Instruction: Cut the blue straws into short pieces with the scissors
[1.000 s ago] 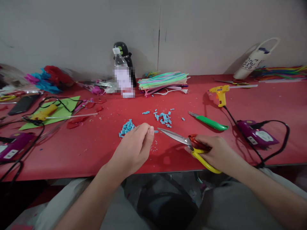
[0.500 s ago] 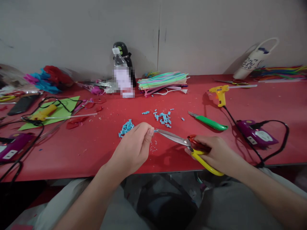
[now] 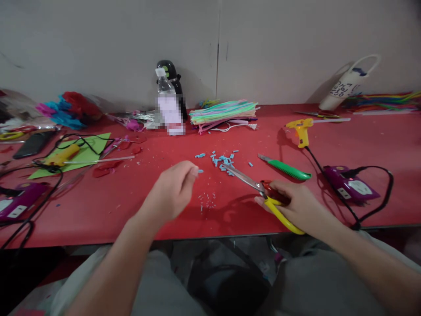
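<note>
Thumb and fingertips of my left hand are closed on a small blue piece, whose end sticks out to the right. My right hand grips a pair of scissors with red and yellow handles. The scissor blades look closed, and their tips point left over a loose scatter of short blue pieces. A few more such pieces lie a little to the left of that scatter. Another heap of them is hidden behind my left hand. Tiny pale trimmings dot the red table between my hands.
A green utility knife lies to the right, near a yellow glue gun and a purple power box. Pastel pipe cleaners and a clear bottle stand behind. Another glue gun rests on green paper at left.
My left hand has moved left and slightly nearer, away from the scissor tips, with the blue piece in its pinch. The scissors have shifted slightly; more trimmings show on the table.
</note>
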Demonstrator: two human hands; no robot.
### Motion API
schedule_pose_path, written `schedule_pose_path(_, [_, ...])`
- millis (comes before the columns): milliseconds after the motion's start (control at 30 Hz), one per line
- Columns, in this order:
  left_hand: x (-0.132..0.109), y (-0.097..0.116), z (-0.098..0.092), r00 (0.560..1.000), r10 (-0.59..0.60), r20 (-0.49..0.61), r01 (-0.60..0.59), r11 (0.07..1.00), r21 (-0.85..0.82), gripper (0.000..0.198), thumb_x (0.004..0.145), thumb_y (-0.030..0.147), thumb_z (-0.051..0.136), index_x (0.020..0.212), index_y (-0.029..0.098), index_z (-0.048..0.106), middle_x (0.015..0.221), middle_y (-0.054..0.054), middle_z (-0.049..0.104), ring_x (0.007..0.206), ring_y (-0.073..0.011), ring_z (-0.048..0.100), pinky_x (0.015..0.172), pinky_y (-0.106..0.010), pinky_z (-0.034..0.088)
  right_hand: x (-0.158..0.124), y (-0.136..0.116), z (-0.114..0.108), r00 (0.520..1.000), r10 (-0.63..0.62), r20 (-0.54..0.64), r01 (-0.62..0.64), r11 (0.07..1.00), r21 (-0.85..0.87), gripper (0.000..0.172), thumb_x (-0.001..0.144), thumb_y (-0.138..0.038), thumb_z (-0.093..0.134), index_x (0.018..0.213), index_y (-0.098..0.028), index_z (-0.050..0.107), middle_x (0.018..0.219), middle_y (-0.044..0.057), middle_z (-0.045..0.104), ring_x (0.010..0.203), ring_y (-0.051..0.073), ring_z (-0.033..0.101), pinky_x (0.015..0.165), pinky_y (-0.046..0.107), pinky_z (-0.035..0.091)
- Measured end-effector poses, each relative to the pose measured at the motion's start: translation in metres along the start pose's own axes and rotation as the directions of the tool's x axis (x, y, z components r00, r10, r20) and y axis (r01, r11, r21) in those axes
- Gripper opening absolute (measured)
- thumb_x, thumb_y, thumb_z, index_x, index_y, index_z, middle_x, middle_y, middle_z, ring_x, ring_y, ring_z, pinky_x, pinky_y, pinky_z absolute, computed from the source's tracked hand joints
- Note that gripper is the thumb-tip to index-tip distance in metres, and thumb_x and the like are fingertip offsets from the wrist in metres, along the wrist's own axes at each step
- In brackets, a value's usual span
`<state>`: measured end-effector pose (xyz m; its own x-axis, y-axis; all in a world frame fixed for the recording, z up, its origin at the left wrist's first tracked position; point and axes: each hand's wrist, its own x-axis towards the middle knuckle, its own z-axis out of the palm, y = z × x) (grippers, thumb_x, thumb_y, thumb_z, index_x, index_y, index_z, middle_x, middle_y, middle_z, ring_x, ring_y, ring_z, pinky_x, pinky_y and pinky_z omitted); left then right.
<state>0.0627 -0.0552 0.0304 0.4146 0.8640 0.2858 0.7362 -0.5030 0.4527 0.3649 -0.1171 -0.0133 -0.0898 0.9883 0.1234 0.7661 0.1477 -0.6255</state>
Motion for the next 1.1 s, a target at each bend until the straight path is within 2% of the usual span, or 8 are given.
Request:
schedule_pose_path(100, [0.007,-0.036,-0.004,0.998,-0.042,0.05,0.037,0.995,0.093,0.028,0.099,0.029,0.043,0.075,0.018,0.054,0.07,0.0,0.055,0.066,-0.0147,0.052,0.065,-0.027,0.039,0.002,-0.003,-0.005,0.999,0.038,0.007,-0.039,0.996,0.077,0.042,0.082,-0.053,0.065,0.065,-0.023,0.04,0.058,-0.003,0.042,0.052,0.011,0.037,0.045,0.024,0.031])
schedule_pose_path(167, [0.011,-0.053,-0.003,0.998,-0.015,0.069,0.008,0.995,0.1,0.022,0.095,0.028,0.047,0.087,0.017,0.064,0.086,-0.005,0.064,0.08,-0.0183,0.06,0.077,-0.03,0.045,0.003,-0.002,-0.007,0.999,0.035,0.004,-0.035,0.996,0.078,0.041,0.081,-0.052,0.066,0.066,-0.023,0.041,0.06,-0.003,0.044,0.053,0.011,0.038,0.046,0.025,0.033])
schedule_pose_path(233, [0.016,-0.058,0.001,1.0,-0.004,-0.019,0.006,0.996,0.088,0.025,0.095,0.028,0.047,0.104,0.014,0.065,0.102,-0.011,0.066,0.098,-0.0222,0.062,0.091,-0.034,0.046,0.004,0.001,-0.008,1.0,0.028,0.008,-0.028,0.997,0.073,0.04,0.08,-0.051,0.068,0.066,-0.023,0.043,0.061,-0.003,0.044,0.055,0.012,0.039,0.047,0.025,0.034])
schedule_pose_path(333, [0.029,-0.047,0.016,0.999,-0.035,-0.036,0.037,0.998,0.054,0.025,0.094,0.027,0.047,0.106,0.015,0.066,0.108,-0.01,0.065,0.098,-0.0213,0.063,0.093,-0.035,0.048,0.005,0.004,-0.008,1.0,0.025,0.014,-0.027,0.994,0.103,0.039,0.081,-0.05,0.068,0.067,-0.022,0.044,0.062,-0.003,0.044,0.056,0.012,0.041,0.049,0.025,0.035])
schedule_pose_path(433, [0.045,-0.03,0.041,0.999,-0.048,0.0,0.048,0.998,0.033,0.022,0.094,0.027,0.048,0.104,0.018,0.066,0.107,-0.009,0.065,0.098,-0.021,0.064,0.091,-0.034,0.049,0.008,0.003,-0.009,1.0,0.02,0.009,-0.022,0.99,0.138,0.038,0.081,-0.049,0.068,0.068,-0.022,0.045,0.062,-0.002,0.046,0.056,0.013,0.042,0.049,0.025,0.036])
schedule_pose_path(633, [0.062,-0.018,0.085,0.994,-0.108,0.008,0.107,0.991,0.087,0.014,0.092,0.031,0.056,0.087,0.019,0.062,0.096,-0.008,0.066,0.091,-0.0227,0.064,0.083,-0.035,0.05,0.009,0.001,-0.01,0.999,0.047,-0.003,-0.046,0.978,0.201,0.037,0.077,-0.049,0.07,0.068,-0.022,0.046,0.063,-0.001,0.05,0.056,0.013,0.044,0.051,0.025,0.039])
schedule_pose_path(867, [0.061,-0.016,0.091,0.984,-0.177,-0.033,0.18,0.973,0.147,0.01,0.092,0.028,0.055,0.092,0.019,0.06,0.102,-0.01,0.068,0.1,-0.0263,0.062,0.088,-0.039,0.048,0.007,0.003,-0.008,0.999,0.043,0.008,-0.044,0.979,0.201,0.04,0.076,-0.049,0.074,0.068,-0.022,0.046,0.062,-0.003,0.046,0.056,0.012,0.042,0.05,0.025,0.037])
schedule_pose_path(1100, [0.064,-0.016,0.091,0.98,-0.197,-0.011,0.196,0.969,0.147,0.009,0.091,0.018,0.053,0.091,0.019,0.062,0.102,-0.011,0.069,0.103,-0.0263,0.063,0.092,-0.038,0.048,0.008,0.001,-0.006,1.0,0.013,0.016,-0.015,0.99,0.14,0.042,0.078,-0.053,0.072,0.068,-0.021,0.047,0.06,-0.004,0.045,0.055,0.011,0.038,0.049,0.023,0.034])
